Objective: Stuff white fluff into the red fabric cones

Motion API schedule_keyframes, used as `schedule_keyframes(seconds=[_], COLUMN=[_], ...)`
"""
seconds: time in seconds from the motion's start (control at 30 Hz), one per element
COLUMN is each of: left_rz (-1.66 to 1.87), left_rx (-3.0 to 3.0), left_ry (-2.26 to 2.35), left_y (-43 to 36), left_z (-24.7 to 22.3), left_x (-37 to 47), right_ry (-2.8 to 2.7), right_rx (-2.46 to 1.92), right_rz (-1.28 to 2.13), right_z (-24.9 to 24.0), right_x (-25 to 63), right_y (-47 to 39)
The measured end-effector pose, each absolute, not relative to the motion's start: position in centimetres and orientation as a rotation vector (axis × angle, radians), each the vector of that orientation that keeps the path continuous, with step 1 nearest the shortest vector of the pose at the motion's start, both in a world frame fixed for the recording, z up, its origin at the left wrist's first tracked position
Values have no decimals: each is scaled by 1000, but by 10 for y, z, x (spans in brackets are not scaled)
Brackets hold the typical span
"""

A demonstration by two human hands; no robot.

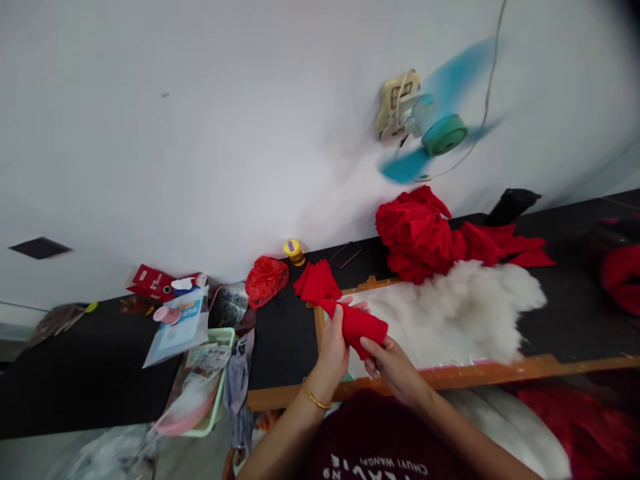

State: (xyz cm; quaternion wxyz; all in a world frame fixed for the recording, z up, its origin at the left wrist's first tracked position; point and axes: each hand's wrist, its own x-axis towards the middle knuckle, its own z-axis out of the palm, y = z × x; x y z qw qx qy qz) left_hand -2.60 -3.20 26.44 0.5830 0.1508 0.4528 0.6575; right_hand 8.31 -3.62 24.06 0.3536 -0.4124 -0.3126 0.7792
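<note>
A red fabric piece (361, 329), tapered at its left end and wide at its right, is held up between both hands over the table's front part. My left hand (336, 337) wraps round its left part, thumb on top. At its lower right end, my right hand (383, 360) pinches the fabric edge. Fluffy white stuffing (465, 310) lies on a white sheet to the right of the hands. Several red fabric pieces (317, 281) lie fanned out just behind my left hand. A large heap of red fabric (417, 233) sits behind the stuffing.
A phone (346, 255), a yellow jar (295, 252) and a red plastic bag (267, 281) are along the wall. On the left are a green basket (220, 400) and a packet (183, 323). A blue fan (444, 133) spins above. Wooden edging (280, 398) lines the table front.
</note>
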Motion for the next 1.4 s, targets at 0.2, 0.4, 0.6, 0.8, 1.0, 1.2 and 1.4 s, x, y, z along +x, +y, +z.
schedule_keyframes(seconds=[0.2, 0.4, 0.6, 0.8, 1.0, 1.2, 1.4], left_rz=[1450, 1499, 1524, 1480, 1446, 1308, 1265], left_rx=[335, 229, 249, 265, 369, 463, 397], left_ry=[1040, 1046, 1046, 1065, 1013, 1053, 1166], left_y=[-36, -37, -31, -31, -32, -39, -38], left_z=[264, 252, 255, 257, 265, 276, 273], left_x=[-22, -13, -12, -10, -13, -15, -12], right_ry=[-703, -598, -736, -843, -1025, -889, -783], right_rx=[-1138, -1314, -1189, -1241, -1062, -937, -886], right_rz=[1917, 1763, 1782, 1837, 1910, 2152, 2192], right_z=[237, 232, 228, 223, 230, 222, 221], right_x=[81, 82, 84, 85, 89, 90, 84], right_y=[-36, -37, -34, -32, -33, -39, -39])
